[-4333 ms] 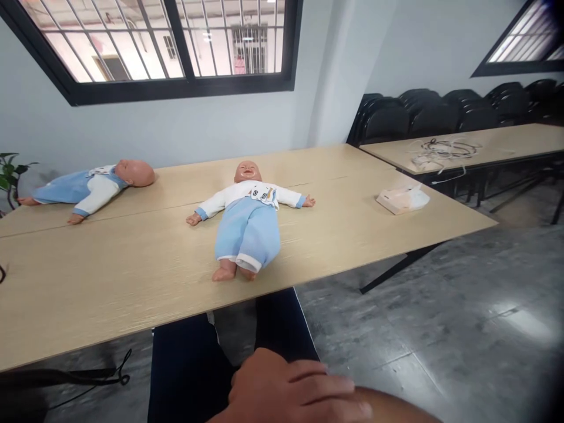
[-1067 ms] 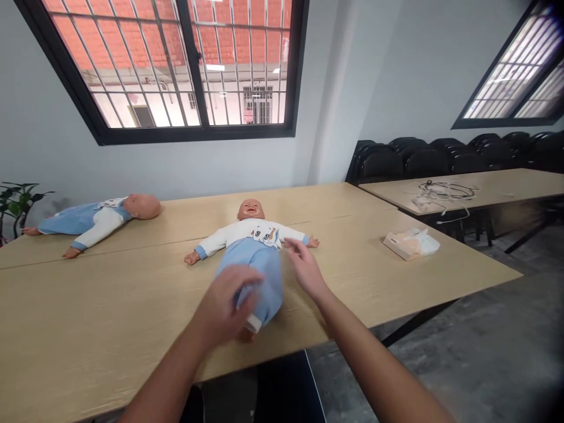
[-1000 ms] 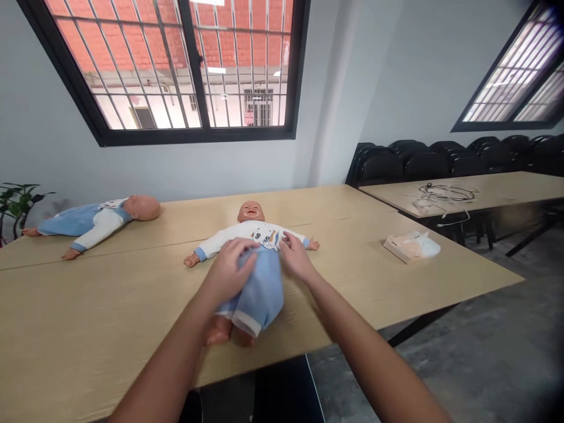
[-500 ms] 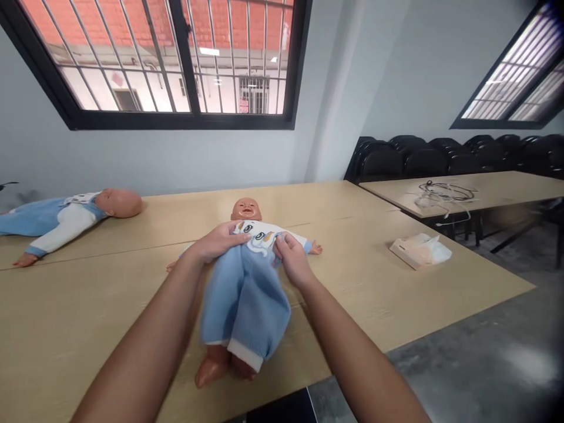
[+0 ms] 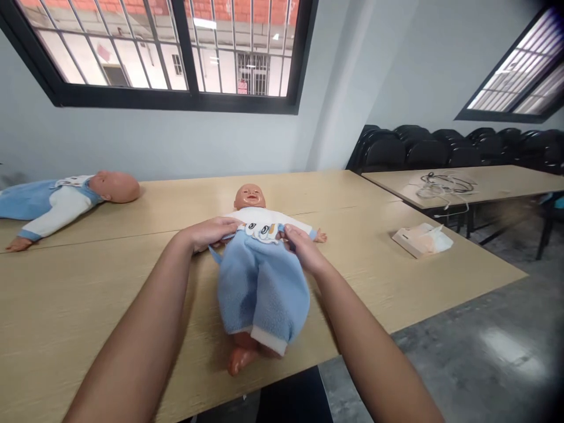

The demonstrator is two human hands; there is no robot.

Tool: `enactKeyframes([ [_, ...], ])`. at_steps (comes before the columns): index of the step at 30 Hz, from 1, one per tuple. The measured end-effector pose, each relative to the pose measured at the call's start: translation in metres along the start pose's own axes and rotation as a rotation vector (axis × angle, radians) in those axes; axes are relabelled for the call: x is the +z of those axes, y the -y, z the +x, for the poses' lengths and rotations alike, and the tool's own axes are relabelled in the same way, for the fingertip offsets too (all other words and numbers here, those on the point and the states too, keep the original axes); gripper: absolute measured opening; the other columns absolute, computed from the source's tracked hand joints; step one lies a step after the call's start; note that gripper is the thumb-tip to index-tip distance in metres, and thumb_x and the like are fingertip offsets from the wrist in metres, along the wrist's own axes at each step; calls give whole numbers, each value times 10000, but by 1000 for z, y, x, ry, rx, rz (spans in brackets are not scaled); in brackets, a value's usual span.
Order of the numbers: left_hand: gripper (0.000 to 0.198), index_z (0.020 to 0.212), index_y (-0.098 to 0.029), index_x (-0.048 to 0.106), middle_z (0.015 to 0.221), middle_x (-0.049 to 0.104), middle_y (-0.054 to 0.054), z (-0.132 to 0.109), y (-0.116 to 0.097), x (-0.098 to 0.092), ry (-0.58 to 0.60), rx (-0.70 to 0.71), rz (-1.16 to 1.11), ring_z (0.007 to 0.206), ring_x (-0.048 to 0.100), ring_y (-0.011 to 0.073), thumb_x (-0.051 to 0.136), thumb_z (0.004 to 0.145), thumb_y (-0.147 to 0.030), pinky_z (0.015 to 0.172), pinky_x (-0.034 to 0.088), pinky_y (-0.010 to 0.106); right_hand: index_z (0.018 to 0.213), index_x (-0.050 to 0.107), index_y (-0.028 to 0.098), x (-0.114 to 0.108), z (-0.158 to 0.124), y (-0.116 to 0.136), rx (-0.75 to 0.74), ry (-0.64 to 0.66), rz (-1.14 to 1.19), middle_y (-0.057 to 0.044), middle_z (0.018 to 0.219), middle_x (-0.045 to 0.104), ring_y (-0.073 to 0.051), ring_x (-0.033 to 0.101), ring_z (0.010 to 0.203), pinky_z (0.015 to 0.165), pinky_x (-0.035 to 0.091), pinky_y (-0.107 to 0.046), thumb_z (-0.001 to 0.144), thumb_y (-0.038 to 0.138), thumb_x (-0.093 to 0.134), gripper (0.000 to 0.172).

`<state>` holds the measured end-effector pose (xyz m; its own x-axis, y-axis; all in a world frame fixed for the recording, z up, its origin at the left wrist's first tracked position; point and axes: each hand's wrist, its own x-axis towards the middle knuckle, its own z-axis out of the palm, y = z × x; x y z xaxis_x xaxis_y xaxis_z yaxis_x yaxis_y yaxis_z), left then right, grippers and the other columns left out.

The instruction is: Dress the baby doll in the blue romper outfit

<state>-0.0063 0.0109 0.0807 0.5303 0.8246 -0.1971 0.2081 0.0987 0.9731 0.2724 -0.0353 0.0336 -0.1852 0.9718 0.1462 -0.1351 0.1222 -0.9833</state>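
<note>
A baby doll (image 5: 250, 197) lies on its back on the table, feet toward me, in a white long-sleeved top (image 5: 275, 217) and fuzzy light-blue overalls (image 5: 264, 282). The overalls have a white bib (image 5: 263, 230) with embroidered eyes. My left hand (image 5: 214, 231) is closed at the bib's left corner, and a loose blue strap (image 5: 215, 254) hangs below it. At the opposite corner, my right hand (image 5: 299, 242) pinches the bib's edge; part of the cloth is hidden behind the fingers. One bare doll foot (image 5: 241, 359) shows under the trouser cuffs.
A second doll (image 5: 66, 197) in similar clothes lies at the left of the wooden table (image 5: 370, 282). Toward the right sits a tissue box (image 5: 420, 239). Cables (image 5: 445, 185) lie on another table. Stacked black chairs (image 5: 423, 150) line the wall under barred windows.
The bib has come down from the doll's chest, so more of the white top shows. My left hand has moved outward to the bib's left side, where a strap now dangles. The camera view has shifted.
</note>
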Motion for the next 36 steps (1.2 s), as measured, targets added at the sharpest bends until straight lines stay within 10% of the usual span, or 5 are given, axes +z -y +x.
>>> enactKeyframes([
  [8,597,676,-185,522,593,485,-29,7,14,-6,15,108,-263,506,422,87,832,779,-684,484,364,220,917,745,184,-4,-14,10,141,208,118,-52,922,731,-186,624,804,782,532,-317,775,549,874,411],
  [14,646,1256,-188,629,1294,699,152,18,-1,14,-294,366,-77,1168,683,275,615,924,-742,966,555,377,1165,711,260,13,-22,19,13,147,219,-41,1127,745,-235,691,1021,986,547,-395,696,452,928,551],
  [17,818,1520,-224,500,1522,585,149,12,-20,39,-162,574,270,1413,549,321,739,870,-659,1138,453,408,1037,688,265,16,-24,16,15,63,122,-21,998,715,-217,670,915,879,574,-367,691,501,938,487],
  [27,433,776,-202,700,738,658,17,-4,-35,49,157,356,662,647,552,178,714,881,-622,618,405,302,1040,731,228,9,-16,12,-27,96,-11,-32,1042,724,-185,653,920,824,545,-284,813,609,842,457],
  [36,507,962,-179,744,1007,759,78,-4,-39,52,146,437,391,899,664,236,520,1019,-630,811,516,318,1027,780,183,2,-26,24,84,370,-180,-49,990,790,-210,704,845,813,590,-349,746,588,903,508],
])
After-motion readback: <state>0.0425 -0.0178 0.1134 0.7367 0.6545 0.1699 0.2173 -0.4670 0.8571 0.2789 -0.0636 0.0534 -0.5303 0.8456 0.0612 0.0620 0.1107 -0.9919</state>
